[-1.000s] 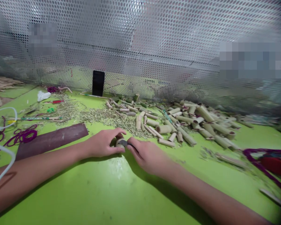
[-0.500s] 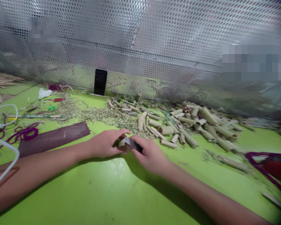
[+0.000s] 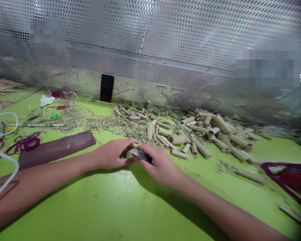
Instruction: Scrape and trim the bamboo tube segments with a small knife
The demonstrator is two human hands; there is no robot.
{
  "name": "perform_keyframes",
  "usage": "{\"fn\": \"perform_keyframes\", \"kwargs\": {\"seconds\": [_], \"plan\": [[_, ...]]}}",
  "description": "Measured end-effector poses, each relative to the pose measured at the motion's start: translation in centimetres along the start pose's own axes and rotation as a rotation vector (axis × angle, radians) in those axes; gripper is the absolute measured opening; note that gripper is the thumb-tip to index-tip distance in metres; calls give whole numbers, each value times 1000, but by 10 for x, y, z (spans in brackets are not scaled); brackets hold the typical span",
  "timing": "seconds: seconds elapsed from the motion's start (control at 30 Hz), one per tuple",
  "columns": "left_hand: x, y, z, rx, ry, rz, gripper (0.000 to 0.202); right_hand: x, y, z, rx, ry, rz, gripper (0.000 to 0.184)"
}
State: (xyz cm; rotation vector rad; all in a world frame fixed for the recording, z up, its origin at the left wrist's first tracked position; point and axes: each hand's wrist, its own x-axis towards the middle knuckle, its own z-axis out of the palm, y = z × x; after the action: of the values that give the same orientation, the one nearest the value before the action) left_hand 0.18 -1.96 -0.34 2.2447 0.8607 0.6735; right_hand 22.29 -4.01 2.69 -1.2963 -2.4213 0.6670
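Just above the green table (image 3: 130,207), my left hand (image 3: 111,154) curls its thumb and fingers around a short piece of bamboo (image 3: 129,154). My right hand (image 3: 163,165) is closed on the dark handle of a knife (image 3: 140,154), whose pale blade points left and lies against the bamboo piece. Part of the bamboo is hidden by my fingers and the blade. Left of my left hand lies a flat brown strip (image 3: 57,149), partly behind my forearm.
Many cut bamboo tubes (image 3: 203,134) are heaped at the back right, beside shavings (image 3: 110,124). A phone (image 3: 107,88) leans upright on the perforated metal screen (image 3: 140,67). Purple cord (image 3: 27,144) and a white cable (image 3: 5,180) are on the left; a red object (image 3: 294,180) is right.
The knife blade has shifted slightly and shows more plainly against the bamboo piece. Both hands stay almost where they were; the whole view has moved a little.
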Motion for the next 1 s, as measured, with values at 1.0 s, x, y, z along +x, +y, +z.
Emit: {"fn": "perform_keyframes", "kwargs": {"seconds": [1.0], "plan": [[-3, 5, -3, -6, -6, -115, 62, -4, 13, -2, -275, -22, -83, 32]]}}
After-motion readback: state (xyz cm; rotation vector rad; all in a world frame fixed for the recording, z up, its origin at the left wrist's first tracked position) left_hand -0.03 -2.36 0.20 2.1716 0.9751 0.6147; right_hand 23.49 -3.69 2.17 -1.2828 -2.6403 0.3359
